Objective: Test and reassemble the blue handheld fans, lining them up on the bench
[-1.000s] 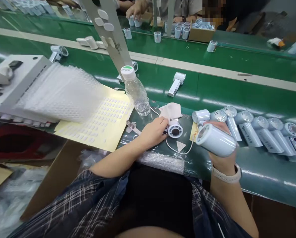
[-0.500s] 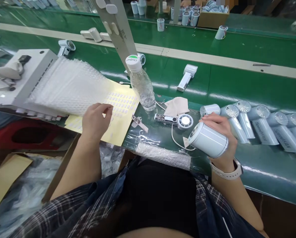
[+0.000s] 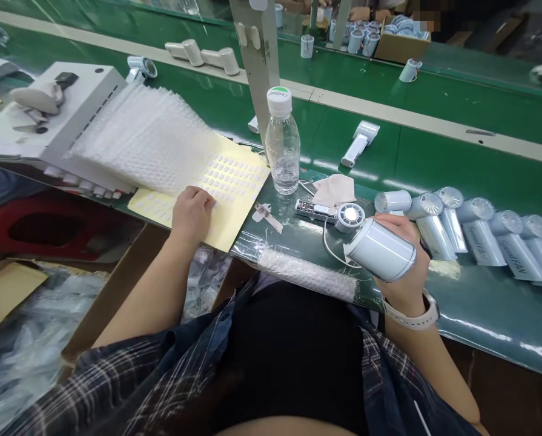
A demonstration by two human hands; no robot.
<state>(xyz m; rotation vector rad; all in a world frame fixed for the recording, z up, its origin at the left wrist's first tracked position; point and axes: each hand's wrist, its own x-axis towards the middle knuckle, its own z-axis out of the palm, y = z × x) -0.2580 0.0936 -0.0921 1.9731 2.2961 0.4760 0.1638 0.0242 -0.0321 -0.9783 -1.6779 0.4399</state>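
My right hand (image 3: 407, 257) is wrapped around a pale blue handheld fan (image 3: 382, 250), its round barrel pointing left over the bench; the palm and fingers hide the rest of it. My left hand (image 3: 192, 212) is closed, fingertips curled down at the yellow sheet of small white stickers (image 3: 234, 212). Whether a sticker is between those fingers is hidden. Between the hands lies an opened fan (image 3: 318, 209) with its inner parts showing, and a white cable (image 3: 332, 251) curves beside it.
A water bottle (image 3: 283, 145) stands behind the sheet. Bubble-wrap bags (image 3: 148, 139) are stacked at left beside a white box (image 3: 57, 121). Several "Speed FAN" fans (image 3: 483, 242) line the right side. A beige cloth (image 3: 334, 190) and another fan (image 3: 360, 143) lie farther back.
My left hand has closed its fingers and come down onto the sticker sheet. The fan in my right hand has turned slightly, its open end now less visible. The view has shifted.
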